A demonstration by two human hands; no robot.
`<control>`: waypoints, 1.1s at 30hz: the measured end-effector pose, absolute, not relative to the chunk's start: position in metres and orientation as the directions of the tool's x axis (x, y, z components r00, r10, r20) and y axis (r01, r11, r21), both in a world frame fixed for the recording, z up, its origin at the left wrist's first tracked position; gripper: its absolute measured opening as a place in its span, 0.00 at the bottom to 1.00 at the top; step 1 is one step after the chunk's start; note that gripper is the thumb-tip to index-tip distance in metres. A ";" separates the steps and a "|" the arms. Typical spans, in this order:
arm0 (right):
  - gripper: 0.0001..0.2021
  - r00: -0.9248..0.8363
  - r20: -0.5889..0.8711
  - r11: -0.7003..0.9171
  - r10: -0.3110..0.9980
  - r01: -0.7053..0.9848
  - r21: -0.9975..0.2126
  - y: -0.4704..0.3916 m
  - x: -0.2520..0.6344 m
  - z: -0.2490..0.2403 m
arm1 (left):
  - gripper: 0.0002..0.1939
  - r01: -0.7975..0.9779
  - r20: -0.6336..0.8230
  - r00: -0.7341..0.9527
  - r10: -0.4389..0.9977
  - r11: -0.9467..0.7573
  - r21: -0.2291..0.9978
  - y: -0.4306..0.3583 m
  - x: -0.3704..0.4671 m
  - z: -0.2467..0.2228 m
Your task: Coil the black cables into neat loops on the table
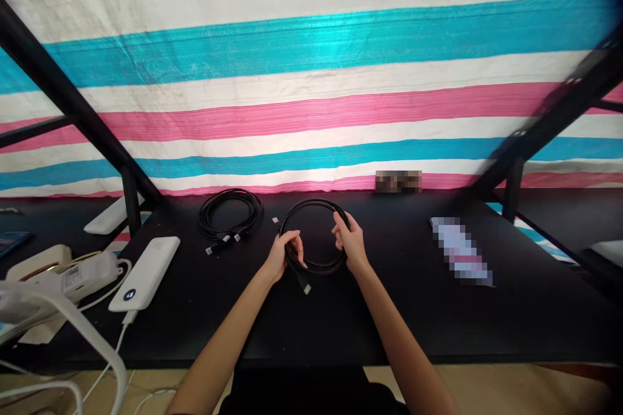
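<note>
A black cable (316,201), coiled into a ring, is held between my two hands over the black table. My left hand (285,254) grips the ring's left side, thumb on top and fingers curled round it. On the opposite side, my right hand (351,243) closes on the coil with its fingers bent inward. One plug (305,285) with a pale metal end hangs below the ring near my left hand. Another pale plug end (275,220) shows at the ring's upper left. To the left lies a second coiled black cable (231,193) with several plug ends at its front.
A white power bank (146,275) with a cable plugged in lies left on the black table (204,331). Beyond it are a white power strip (92,272) and white tubing (82,321). A blurred-out item (462,251) lies right. Striped sheeting (311,45) and black frame bars (82,110) stand behind.
</note>
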State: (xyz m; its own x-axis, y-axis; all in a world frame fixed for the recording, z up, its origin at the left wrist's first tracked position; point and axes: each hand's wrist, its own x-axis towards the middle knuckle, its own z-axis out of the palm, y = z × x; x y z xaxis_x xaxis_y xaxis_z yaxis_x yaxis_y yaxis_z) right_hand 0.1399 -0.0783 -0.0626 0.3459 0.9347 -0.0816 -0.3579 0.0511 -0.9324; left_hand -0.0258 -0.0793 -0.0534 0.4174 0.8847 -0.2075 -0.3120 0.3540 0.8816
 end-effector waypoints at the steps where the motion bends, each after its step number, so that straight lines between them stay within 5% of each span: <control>1: 0.21 0.355 -0.073 0.056 0.932 -0.340 -0.939 -0.078 0.140 -0.063 | 0.18 -0.314 -0.209 0.413 0.887 0.354 0.881 -0.079 -0.026 -0.053; 19: 0.23 0.365 -0.052 0.064 0.930 -0.298 -0.953 -0.077 0.143 -0.063 | 0.20 -0.361 -0.128 0.260 0.957 0.220 0.906 -0.077 -0.025 -0.060; 33: 0.17 0.243 -0.086 -0.010 0.966 -0.299 -0.954 -0.080 0.129 -0.066 | 0.24 -0.621 -0.166 0.486 0.858 0.473 0.625 -0.074 -0.035 -0.056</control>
